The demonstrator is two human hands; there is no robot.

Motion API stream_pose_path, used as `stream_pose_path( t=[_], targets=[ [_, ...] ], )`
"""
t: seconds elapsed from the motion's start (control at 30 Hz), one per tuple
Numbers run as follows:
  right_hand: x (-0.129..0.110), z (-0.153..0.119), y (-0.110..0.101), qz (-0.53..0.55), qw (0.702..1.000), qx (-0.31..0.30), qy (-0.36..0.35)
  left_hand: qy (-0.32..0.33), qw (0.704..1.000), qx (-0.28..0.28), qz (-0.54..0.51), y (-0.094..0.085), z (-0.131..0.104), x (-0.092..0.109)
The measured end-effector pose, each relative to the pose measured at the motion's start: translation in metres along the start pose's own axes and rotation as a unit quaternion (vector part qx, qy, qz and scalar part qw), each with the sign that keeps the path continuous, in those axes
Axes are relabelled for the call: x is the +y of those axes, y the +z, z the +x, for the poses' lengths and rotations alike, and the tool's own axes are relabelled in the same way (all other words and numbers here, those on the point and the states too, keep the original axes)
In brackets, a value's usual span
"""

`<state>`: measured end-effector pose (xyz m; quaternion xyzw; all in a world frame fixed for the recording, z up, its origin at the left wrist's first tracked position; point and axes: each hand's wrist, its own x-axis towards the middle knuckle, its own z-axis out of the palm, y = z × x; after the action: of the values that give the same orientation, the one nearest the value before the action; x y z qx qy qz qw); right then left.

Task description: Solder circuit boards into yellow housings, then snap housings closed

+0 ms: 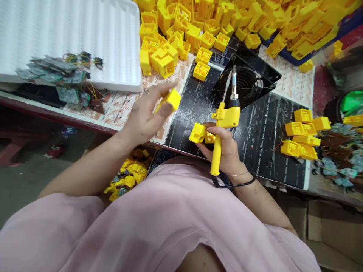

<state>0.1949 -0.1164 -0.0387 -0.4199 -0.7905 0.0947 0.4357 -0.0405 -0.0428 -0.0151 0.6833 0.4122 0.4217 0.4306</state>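
My left hand [147, 113] is closed around a small yellow plastic housing [173, 100], held between thumb and fingers above the table's front edge. My right hand [227, 149] carries a yellow soldering gun [217, 151], its metal tip and thin feed tube pointing away from me. The fingers of that same hand also pinch a yellow plastic housing [197, 133], with a second yellow piece against it, partly hidden by the fingers. A black cable loops from the gun's handle over my right wrist. Beyond the gun's tip stands a black fan [246, 81].
Many yellow housings [195, 37] are heaped at the back, some in a blue bin [297, 58]. A white foam tray [113, 41] with circuit boards [53, 71] lies left. More housings [303, 130] and wired boards [340, 151] lie right. Below the table, a box holds yellow parts [133, 173].
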Motion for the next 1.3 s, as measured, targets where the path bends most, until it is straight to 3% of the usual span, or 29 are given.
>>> stream_pose_path(
  t=[0.07,0.17,0.3,0.4,0.5,0.63,0.77,0.83,0.93,1.03,1.13,1.2,1.3],
  targets=[
    [0.003,-0.001,-0.002,0.003,1.0,-0.007,-0.008,-0.002,0.98,-0.125,0.156,-0.018,-0.003,-0.015],
    [0.002,-0.001,0.003,0.022,1.0,0.0,-0.005,0.003,0.965,-0.182,0.188,-0.018,-0.01,-0.014],
    [-0.004,0.002,0.006,0.064,0.997,0.032,-0.012,-0.032,0.982,-0.183,0.039,0.005,-0.016,0.017],
    [0.002,0.003,-0.009,0.033,0.999,0.009,-0.012,-0.058,0.986,-0.154,0.012,0.016,-0.011,0.029],
    [0.016,0.002,-0.034,-0.053,0.997,-0.062,0.01,-0.047,0.983,-0.165,0.067,0.023,-0.002,0.023],
    [0.031,-0.003,-0.048,-0.102,0.982,-0.153,-0.036,-0.014,0.982,-0.166,0.085,0.034,0.006,0.008],
    [0.031,-0.012,-0.043,-0.151,0.98,-0.125,-0.038,0.021,0.973,-0.169,0.155,0.037,0.005,0.006],
    [0.028,-0.014,-0.042,-0.198,0.973,-0.111,-0.027,0.04,0.958,-0.181,0.218,0.035,0.003,0.01],
    [0.022,-0.011,-0.048,-0.243,0.959,-0.142,-0.037,0.068,0.913,-0.233,0.328,0.031,0.003,0.016],
    [0.021,-0.002,-0.056,-0.197,0.961,-0.186,-0.048,0.122,0.852,-0.316,0.399,0.023,0.008,0.016],
    [0.027,0.006,-0.059,-0.116,0.964,-0.229,-0.063,0.172,0.81,-0.4,0.393,0.013,0.017,0.012],
    [0.03,0.009,-0.057,-0.099,0.964,-0.235,-0.076,0.184,0.806,-0.418,0.378,0.005,0.02,0.01],
    [0.028,0.008,-0.053,-0.196,0.96,-0.182,-0.089,0.164,0.843,-0.352,0.373,-0.014,0.019,0.007]
  ],
)
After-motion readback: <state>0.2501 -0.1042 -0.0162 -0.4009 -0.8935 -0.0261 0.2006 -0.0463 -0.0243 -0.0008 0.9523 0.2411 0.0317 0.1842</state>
